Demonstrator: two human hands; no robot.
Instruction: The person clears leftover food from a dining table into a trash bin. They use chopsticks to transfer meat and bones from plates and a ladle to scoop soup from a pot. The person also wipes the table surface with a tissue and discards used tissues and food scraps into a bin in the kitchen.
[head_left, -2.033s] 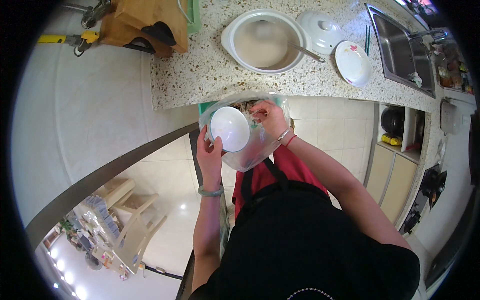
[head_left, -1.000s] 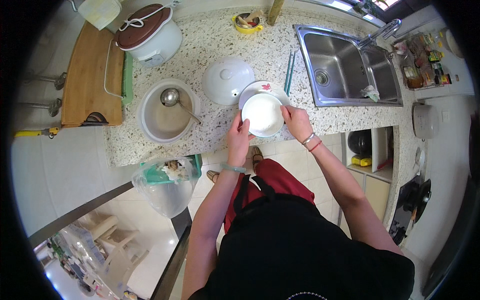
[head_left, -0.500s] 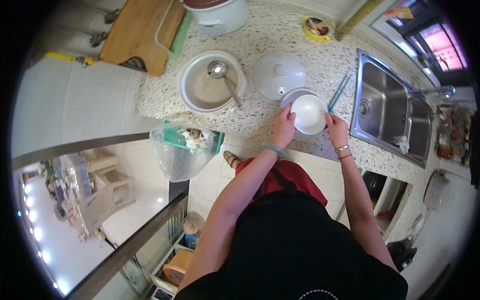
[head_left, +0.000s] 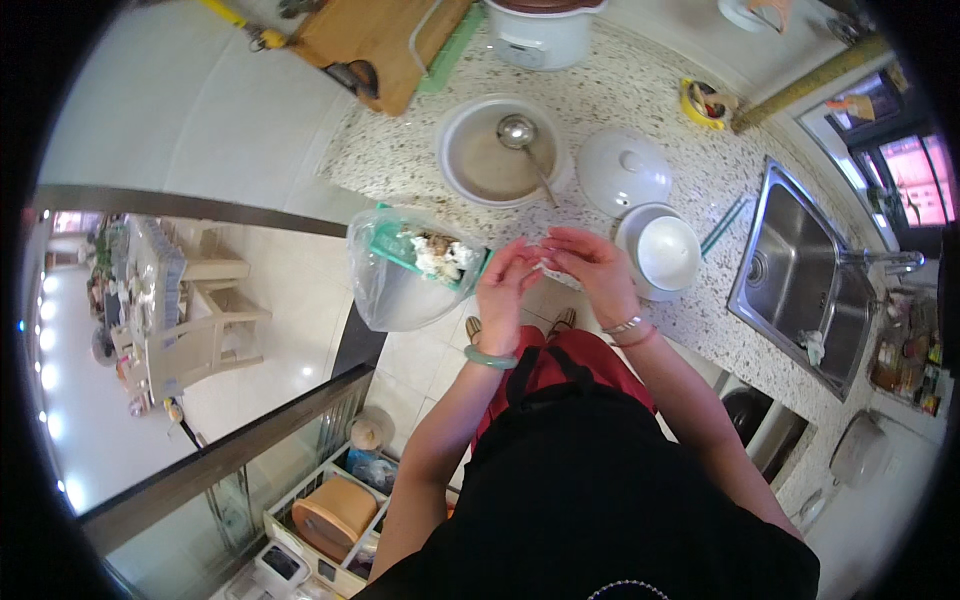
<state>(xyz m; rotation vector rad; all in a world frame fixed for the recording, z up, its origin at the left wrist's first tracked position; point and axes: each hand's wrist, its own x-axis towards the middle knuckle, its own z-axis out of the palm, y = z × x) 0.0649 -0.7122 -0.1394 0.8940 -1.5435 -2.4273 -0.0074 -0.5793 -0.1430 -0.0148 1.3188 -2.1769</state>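
My left hand (head_left: 508, 285) and my right hand (head_left: 596, 268) are raised together over the counter's front edge, fingertips meeting or nearly so. Their fingers are loosely bent and apart; I make out nothing held in either. Just right of my right hand, a small white bowl (head_left: 669, 252) sits on a stack of bowls (head_left: 630, 228). Behind the stack lies a round white lid (head_left: 624, 172). A metal ladle (head_left: 518, 132) rests in a white pot (head_left: 450, 165) of cloudy, pale liquid. Left of my left hand, a green bin (head_left: 395, 250) lined with clear plastic holds crumpled white waste.
A steel sink (head_left: 785, 290) with a tap (head_left: 880, 260) is set into the speckled counter on the right. Green chopsticks (head_left: 724, 228) lie between bowls and sink. A white cooker (head_left: 540, 40), a wooden board (head_left: 370, 45) and a yellow container (head_left: 703, 105) stand farther back.
Both hands have let go of the small white bowl, which now rests on the stack. They have moved left and come together. The view has shifted, so the counter appears farther right.
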